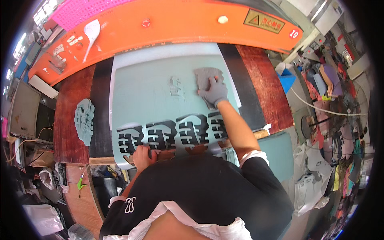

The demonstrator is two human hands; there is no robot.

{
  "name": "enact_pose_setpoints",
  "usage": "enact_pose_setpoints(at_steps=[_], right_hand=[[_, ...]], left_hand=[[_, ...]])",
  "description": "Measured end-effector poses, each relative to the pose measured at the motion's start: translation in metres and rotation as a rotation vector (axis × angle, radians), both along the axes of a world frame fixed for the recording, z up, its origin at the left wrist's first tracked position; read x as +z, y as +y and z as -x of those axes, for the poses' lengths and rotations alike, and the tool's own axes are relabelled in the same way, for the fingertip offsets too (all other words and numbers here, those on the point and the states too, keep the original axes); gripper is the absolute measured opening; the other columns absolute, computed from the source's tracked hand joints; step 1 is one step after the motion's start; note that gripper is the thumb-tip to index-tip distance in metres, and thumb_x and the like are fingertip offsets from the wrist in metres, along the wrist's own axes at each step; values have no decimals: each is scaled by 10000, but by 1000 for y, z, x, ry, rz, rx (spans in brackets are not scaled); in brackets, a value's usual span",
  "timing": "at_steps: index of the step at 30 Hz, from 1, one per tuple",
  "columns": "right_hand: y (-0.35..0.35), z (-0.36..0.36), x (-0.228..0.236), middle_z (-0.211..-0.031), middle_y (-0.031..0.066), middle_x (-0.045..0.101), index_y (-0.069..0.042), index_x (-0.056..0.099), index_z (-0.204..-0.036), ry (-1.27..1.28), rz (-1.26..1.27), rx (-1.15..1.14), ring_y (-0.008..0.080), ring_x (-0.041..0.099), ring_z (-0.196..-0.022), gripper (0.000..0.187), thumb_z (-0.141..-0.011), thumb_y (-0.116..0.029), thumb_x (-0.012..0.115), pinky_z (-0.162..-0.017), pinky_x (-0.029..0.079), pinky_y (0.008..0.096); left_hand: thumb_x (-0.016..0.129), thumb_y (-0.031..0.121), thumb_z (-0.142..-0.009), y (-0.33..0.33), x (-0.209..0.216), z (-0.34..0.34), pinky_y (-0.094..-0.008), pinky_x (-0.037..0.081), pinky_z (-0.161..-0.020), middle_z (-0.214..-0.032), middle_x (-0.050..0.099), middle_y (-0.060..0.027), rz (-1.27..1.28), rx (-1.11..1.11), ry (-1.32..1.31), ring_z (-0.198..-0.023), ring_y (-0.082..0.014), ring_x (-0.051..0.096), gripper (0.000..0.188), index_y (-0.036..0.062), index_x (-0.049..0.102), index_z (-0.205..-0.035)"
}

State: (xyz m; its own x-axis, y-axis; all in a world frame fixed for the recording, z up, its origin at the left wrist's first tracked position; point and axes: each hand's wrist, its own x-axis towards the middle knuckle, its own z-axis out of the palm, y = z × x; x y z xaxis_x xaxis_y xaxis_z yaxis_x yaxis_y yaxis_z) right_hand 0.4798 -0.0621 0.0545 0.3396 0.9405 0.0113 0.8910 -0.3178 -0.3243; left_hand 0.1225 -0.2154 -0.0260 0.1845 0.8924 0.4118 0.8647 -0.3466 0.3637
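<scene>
A pale green sheet (148, 88) lies over a white board, with a row of dark slotted cut-outs along its near side. My right hand (215, 91), in a grey glove, presses on a grey cutting die (203, 77) with a wavy outline at the sheet's far right. Its thumb and fingers are spread over the die and grip it. At the near left edge of the sheet is my bare left hand (144, 158), fingers curled at the edge; a dark band shows on one finger. What the curled fingers hold is partly hidden.
Across the far side runs an orange press beam (180, 26) with buttons and a warning label. A stack of cut green pieces (84, 122) lies on the red-brown tabletop (66, 132) at left. A pink basket (80, 12) sits on the beam; coloured scraps (320, 136) hang at right.
</scene>
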Motion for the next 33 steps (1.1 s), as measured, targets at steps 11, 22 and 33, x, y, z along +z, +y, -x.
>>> enact_pose_setpoints(at_steps=[11,22,33], right_hand=[[8,-3,7,-1421,161,334,-103,487,-1294,17,20,25,387,462,-1150,837,-571,-467,703,-944,425,422],[4,0,-6,-1285,155,472,-98,556,-1220,-83,-153,-27,352,541,-973,801,-545,-486,742,-837,473,411],[4,-7,-7,-1252,162,490,-89,595,-1160,-63,-208,-13,352,542,-972,749,-547,-494,740,-834,477,403]], left_hand=[[679,211,-675,-2,5,-2,-409,416,-641,-856,524,-86,-17,6,-30,-749,-301,537,246,84,553,-845],[684,210,-666,-3,5,-1,-401,416,-655,-866,533,-85,-5,10,-25,-752,-296,534,247,81,564,-840],[687,196,-667,-3,8,-1,-408,424,-660,-859,541,-97,4,2,-38,-764,-305,545,236,74,572,-833]])
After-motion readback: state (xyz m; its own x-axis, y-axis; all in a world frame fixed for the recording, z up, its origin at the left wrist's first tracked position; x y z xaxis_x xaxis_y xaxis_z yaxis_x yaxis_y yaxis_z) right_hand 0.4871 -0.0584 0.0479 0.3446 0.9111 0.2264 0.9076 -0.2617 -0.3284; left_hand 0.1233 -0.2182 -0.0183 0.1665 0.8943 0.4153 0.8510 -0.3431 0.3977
